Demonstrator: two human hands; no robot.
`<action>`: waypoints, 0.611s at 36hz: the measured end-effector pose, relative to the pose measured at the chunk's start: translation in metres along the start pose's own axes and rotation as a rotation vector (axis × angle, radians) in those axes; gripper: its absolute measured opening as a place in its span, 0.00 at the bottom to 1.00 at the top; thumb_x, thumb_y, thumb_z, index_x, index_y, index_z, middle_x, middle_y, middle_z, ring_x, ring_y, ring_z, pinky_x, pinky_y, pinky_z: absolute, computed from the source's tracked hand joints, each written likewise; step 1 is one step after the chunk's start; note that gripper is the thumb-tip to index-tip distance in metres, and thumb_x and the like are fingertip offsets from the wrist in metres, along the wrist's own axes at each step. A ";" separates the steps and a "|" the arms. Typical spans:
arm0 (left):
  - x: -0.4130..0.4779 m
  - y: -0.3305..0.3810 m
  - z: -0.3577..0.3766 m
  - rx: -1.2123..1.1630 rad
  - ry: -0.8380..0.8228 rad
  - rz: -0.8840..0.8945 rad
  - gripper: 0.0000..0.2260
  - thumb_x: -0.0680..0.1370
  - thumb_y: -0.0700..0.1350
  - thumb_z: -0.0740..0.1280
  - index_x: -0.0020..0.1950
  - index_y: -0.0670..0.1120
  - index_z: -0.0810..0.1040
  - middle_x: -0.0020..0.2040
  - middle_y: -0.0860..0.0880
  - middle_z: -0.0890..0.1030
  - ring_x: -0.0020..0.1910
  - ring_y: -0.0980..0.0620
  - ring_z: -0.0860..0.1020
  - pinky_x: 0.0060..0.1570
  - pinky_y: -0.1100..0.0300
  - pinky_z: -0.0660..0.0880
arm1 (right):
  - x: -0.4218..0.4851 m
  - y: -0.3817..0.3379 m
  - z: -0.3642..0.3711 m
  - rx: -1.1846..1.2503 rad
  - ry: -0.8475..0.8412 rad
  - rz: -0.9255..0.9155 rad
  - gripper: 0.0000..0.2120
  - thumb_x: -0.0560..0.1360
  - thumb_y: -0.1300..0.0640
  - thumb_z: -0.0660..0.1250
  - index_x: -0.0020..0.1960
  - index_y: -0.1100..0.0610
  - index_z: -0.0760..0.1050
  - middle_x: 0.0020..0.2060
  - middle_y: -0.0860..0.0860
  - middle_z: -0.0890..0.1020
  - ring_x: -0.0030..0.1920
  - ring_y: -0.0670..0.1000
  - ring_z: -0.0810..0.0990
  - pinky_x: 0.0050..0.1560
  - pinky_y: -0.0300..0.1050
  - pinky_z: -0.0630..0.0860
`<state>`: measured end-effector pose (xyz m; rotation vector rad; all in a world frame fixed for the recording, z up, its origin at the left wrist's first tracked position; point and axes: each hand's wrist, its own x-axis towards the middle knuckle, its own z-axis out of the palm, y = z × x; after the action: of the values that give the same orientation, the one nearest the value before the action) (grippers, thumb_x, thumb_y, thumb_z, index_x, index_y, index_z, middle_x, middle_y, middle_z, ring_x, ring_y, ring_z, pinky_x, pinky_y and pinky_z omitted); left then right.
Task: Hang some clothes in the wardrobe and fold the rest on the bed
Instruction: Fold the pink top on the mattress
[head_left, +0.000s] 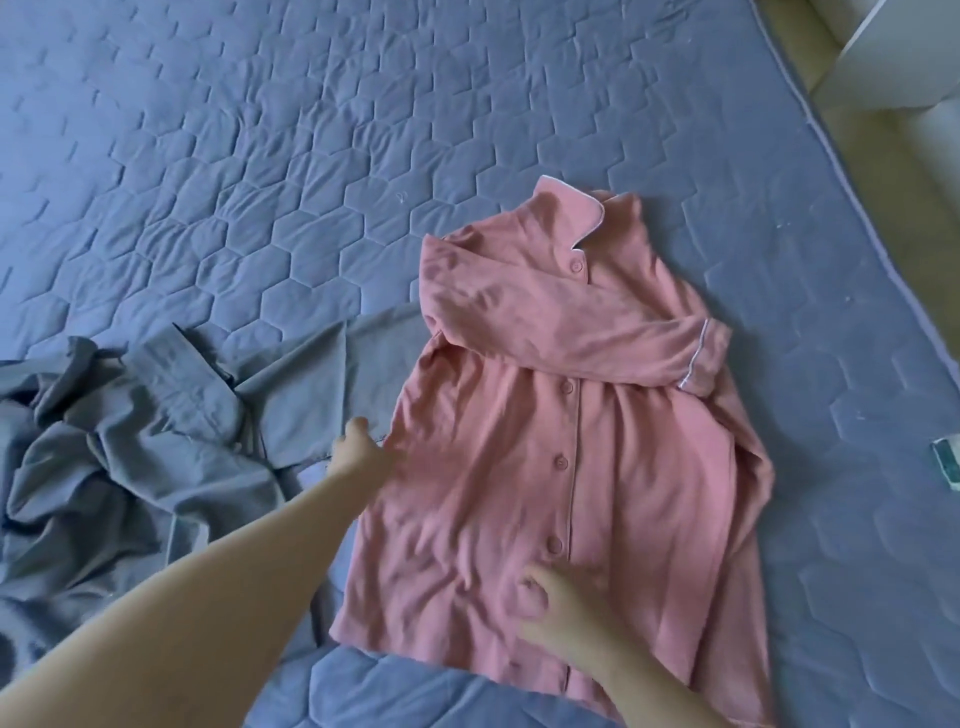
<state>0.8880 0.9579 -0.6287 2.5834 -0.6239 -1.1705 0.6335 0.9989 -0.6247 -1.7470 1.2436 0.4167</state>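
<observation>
Shirt (571, 415), pink and buttoned, lies face up on the bed (260, 156), one sleeve folded across its chest. The bed's blue cover is quilted in hexagons. The left hand (363, 452) is at the shirt's left edge, its fingers hidden, so I cannot tell its grip. The right hand (556, 603) pinches the cloth near the bottom button with curled fingers. Grey clothes (119, 447) lie crumpled just left of the shirt. Beige floor (883, 171) and white furniture (893, 47) are beyond the bed's right edge.
</observation>
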 end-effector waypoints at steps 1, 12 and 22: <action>0.002 -0.014 0.002 0.000 -0.038 -0.029 0.34 0.71 0.47 0.73 0.73 0.44 0.60 0.66 0.40 0.68 0.61 0.41 0.73 0.55 0.54 0.72 | 0.000 -0.001 0.006 -0.048 -0.046 -0.015 0.19 0.68 0.48 0.68 0.58 0.46 0.72 0.54 0.45 0.71 0.62 0.48 0.69 0.60 0.42 0.67; -0.021 -0.122 0.010 0.286 -0.465 0.064 0.07 0.71 0.46 0.71 0.46 0.45 0.77 0.40 0.51 0.77 0.44 0.53 0.73 0.38 0.65 0.68 | -0.013 0.019 0.067 -0.558 0.067 -0.015 0.47 0.38 0.62 0.81 0.57 0.43 0.79 0.63 0.52 0.77 0.64 0.60 0.70 0.39 0.74 0.72; -0.044 -0.145 -0.006 0.186 -0.295 0.146 0.09 0.73 0.43 0.72 0.49 0.42 0.77 0.40 0.46 0.79 0.39 0.49 0.75 0.40 0.60 0.71 | -0.028 0.033 0.050 -0.546 0.267 0.028 0.25 0.68 0.62 0.50 0.49 0.49 0.82 0.43 0.49 0.82 0.37 0.55 0.79 0.31 0.46 0.77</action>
<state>0.9075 1.1065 -0.6513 2.4757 -1.0091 -1.5223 0.6039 1.0533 -0.6469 -2.3069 1.4322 0.5949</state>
